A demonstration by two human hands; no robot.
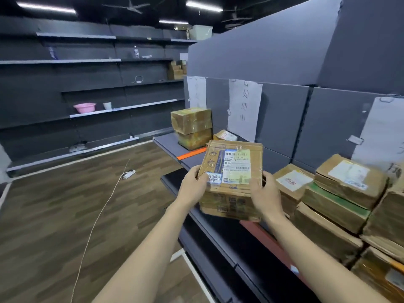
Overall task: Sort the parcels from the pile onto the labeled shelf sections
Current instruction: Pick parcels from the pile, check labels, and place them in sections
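**Parcel held in both hands over the shelf edge**

A taped cardboard parcel (231, 180) is in the air, gripped on both sides above the front edge of the dark shelf (220, 235). The left hand (193, 188) curls round its left side with the thumb lying on the top face beside a small blue-bordered sticker (214, 177). The right hand (265, 193) holds the right side, thumb on the top edge and fingers wrapped underneath. A white shipping label (237, 166) covers much of the top face, which tilts toward the camera.

Just to the right, the pile of parcels (341, 193) sits stacked on the shelf, its nearest box close beside the right hand. The pile fills the shelf out to the frame's right edge. To the left, behind the held parcel, the shelf surface is bare up to an orange strip (191, 153) on its front lip. Beyond that strip stand two stacked boxes (192, 127) with a small parcel (225, 135) beside them.

On the grey back panel, a paper sign (243, 110) with handwritten characters hangs directly behind the held parcel; another sign (196, 91) hangs farther left and a third (378, 132) above the pile.

Left of the shelf lies open wooden floor (65, 204), crossed by a thin cord (96, 217) running to a power strip (128, 173).
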